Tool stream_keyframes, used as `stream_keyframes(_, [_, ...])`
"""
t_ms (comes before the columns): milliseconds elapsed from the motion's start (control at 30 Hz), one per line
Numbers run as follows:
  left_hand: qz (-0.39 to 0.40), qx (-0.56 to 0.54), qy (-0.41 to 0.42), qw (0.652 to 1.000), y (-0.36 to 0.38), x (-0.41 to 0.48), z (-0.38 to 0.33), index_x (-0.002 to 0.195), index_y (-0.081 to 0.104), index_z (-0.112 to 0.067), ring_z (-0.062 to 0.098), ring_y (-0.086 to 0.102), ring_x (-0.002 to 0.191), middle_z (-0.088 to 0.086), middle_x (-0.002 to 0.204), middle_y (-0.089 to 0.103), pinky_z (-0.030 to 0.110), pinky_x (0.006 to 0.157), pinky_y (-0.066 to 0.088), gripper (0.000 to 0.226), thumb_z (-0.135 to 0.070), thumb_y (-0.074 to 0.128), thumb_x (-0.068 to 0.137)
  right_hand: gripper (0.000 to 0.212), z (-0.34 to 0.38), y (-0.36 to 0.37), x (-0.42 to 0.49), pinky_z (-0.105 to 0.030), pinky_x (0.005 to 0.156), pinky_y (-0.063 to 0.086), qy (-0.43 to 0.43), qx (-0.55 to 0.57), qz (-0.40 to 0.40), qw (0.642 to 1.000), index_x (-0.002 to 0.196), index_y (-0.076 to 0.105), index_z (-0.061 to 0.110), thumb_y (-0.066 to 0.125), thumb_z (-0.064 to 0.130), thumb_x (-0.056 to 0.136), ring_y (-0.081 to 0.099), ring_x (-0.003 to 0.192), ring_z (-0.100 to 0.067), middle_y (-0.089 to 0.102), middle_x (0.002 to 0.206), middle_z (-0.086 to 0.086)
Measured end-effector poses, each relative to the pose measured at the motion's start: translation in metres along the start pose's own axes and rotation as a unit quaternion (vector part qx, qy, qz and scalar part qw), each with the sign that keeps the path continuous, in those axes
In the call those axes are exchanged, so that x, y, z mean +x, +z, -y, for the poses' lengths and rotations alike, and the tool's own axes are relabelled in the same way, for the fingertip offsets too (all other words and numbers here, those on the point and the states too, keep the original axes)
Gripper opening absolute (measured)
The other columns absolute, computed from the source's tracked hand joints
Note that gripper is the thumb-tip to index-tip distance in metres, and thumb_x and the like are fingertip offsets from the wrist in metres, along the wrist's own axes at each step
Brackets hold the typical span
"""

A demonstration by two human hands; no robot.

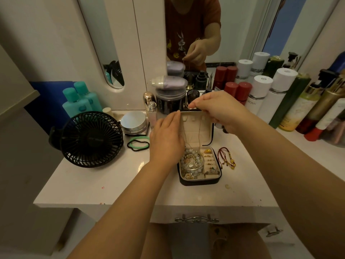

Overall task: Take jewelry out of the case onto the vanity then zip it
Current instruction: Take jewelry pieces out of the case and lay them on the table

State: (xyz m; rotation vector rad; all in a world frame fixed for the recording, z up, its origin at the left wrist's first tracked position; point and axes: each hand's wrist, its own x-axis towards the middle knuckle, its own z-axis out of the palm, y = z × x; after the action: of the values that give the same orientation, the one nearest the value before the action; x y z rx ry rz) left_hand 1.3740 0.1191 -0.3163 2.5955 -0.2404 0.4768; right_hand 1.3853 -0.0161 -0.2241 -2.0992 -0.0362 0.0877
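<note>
A small black jewelry case [199,182] stands open on the white vanity [112,184], lid upright. Its cream tray holds a pale bead bracelet [192,162], gold pieces and rings. A thin chain necklace [199,133] hangs down the inside of the lid. My right hand [222,111] pinches the top of that chain at the lid's upper edge. My left hand [166,139] rests against the lid's left side, fingers together, steadying it. A red cord bracelet with gold charms [226,158] lies on the vanity just right of the case.
A black desk fan [91,139] stands at the left, with hair ties [139,143] and a round compact [133,123] beside it. Jars and perfume bottles crowd behind the case. Tall bottles [276,98] line the right. A mirror rises behind; a drawer handle [197,220] sits below.
</note>
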Motion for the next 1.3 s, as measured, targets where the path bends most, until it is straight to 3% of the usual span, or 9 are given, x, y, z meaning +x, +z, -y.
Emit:
stream_keyframes(267, [-0.019, -0.085, -0.029, 0.996, -0.002, 0.006, -0.001, 0.139, 0.039, -0.019, 0.020, 0.035, 0.128, 0.000, 0.140, 0.045, 0.030, 0.104, 0.028, 0.051, -0.013, 0.049, 0.090, 0.020, 0.008, -0.008, -0.002, -0.020, 0.059, 0.034, -0.030, -0.007, 0.026, 0.999, 0.084, 0.068, 0.027, 0.051, 0.021, 0.093, 0.043, 0.065, -0.002, 0.061, 0.088, 0.009])
stream_keyframes(367, [-0.032, -0.122, -0.042, 0.991, -0.003, 0.010, -0.002, 0.136, 0.043, -0.018, 0.020, 0.041, 0.126, 0.001, 0.136, 0.050, 0.031, 0.101, 0.033, 0.048, -0.012, 0.051, 0.089, 0.018, 0.015, -0.013, 0.000, -0.022, 0.057, 0.035, -0.029, -0.030, 0.026, 0.999, 0.089, 0.069, 0.025, 0.052, 0.021, 0.092, 0.042, 0.063, -0.008, 0.057, 0.080, 0.006])
stream_keyframes(500, [-0.062, -0.148, -0.044, 0.986, -0.006, 0.016, -0.006, 0.130, 0.050, -0.017, 0.018, 0.046, 0.121, 0.001, 0.129, 0.056, 0.027, 0.097, 0.034, 0.044, -0.014, 0.057, 0.087, 0.015, 0.011, -0.009, 0.000, -0.022, 0.057, 0.034, -0.009, -0.029, 0.031, 0.999, 0.096, 0.070, 0.020, 0.056, 0.021, 0.089, 0.042, 0.064, -0.008, 0.063, 0.098, -0.003])
stream_keyframes(700, [-0.066, -0.113, -0.042, 0.990, -0.002, 0.020, -0.005, 0.128, 0.053, -0.021, 0.017, 0.045, 0.121, -0.002, 0.127, 0.057, 0.027, 0.095, 0.033, 0.042, -0.014, 0.058, 0.086, 0.031, -0.009, -0.002, 0.003, -0.022, 0.051, 0.029, 0.100, -0.065, 0.089, 0.989, 0.113, 0.064, 0.004, 0.059, 0.020, 0.088, 0.036, 0.057, -0.012, 0.046, 0.071, -0.004])
stream_keyframes(767, [-0.087, -0.097, -0.026, 0.991, -0.001, 0.016, -0.004, 0.125, 0.056, -0.018, 0.018, 0.045, 0.118, 0.000, 0.124, 0.058, 0.027, 0.094, 0.032, 0.039, -0.012, 0.056, 0.086, 0.032, -0.023, 0.006, 0.004, -0.023, 0.058, 0.036, 0.113, -0.112, 0.098, 0.982, 0.115, 0.063, 0.007, 0.060, 0.024, 0.087, 0.046, 0.071, -0.015, 0.057, 0.090, -0.007])
stream_keyframes(867, [-0.134, -0.103, -0.011, 0.985, 0.003, 0.002, -0.003, 0.117, 0.062, -0.013, 0.021, 0.050, 0.107, 0.006, 0.111, 0.060, 0.036, 0.090, 0.041, 0.030, -0.013, 0.058, 0.086, 0.016, -0.044, 0.021, 0.009, -0.026, 0.079, 0.042, 0.047, -0.125, 0.018, 0.991, 0.100, 0.068, 0.018, 0.057, 0.022, 0.090, 0.050, 0.094, -0.007, 0.063, 0.117, 0.004])
stream_keyframes(1067, [-0.111, -0.102, -0.034, 0.988, 0.015, -0.018, -0.001, 0.116, 0.063, -0.012, 0.022, 0.053, 0.099, 0.008, 0.103, 0.060, 0.029, 0.082, 0.040, 0.030, -0.014, 0.060, 0.087, 0.012, -0.053, 0.040, 0.009, -0.025, 0.069, 0.043, -0.007, -0.193, -0.081, 0.978, 0.087, 0.067, 0.022, 0.055, 0.024, 0.089, 0.056, 0.085, -0.009, 0.064, 0.095, 0.006])
stream_keyframes(1200, [-0.061, -0.116, -0.045, 0.990, 0.012, -0.014, -0.005, 0.125, 0.056, -0.018, 0.018, 0.050, 0.103, 0.004, 0.111, 0.057, 0.025, 0.083, 0.036, 0.036, -0.022, 0.056, 0.089, 0.009, -0.034, 0.022, 0.001, -0.025, 0.072, 0.049, -0.014, -0.035, -0.016, 0.999, 0.084, 0.066, 0.022, 0.058, 0.017, 0.088, 0.060, 0.083, -0.009, 0.066, 0.091, 0.003])
stream_keyframes(1300, [-0.049, -0.130, -0.040, 0.989, 0.011, -0.008, -0.011, 0.125, 0.056, -0.023, 0.015, 0.050, 0.102, 0.001, 0.111, 0.056, 0.023, 0.080, 0.036, 0.036, -0.025, 0.056, 0.089, 0.012, -0.027, 0.007, -0.010, -0.011, 0.044, 0.037, -0.022, 0.028, 0.055, 0.998, 0.089, 0.066, 0.016, 0.057, 0.008, 0.086, 0.050, 0.048, 0.003, 0.057, 0.067, 0.007])
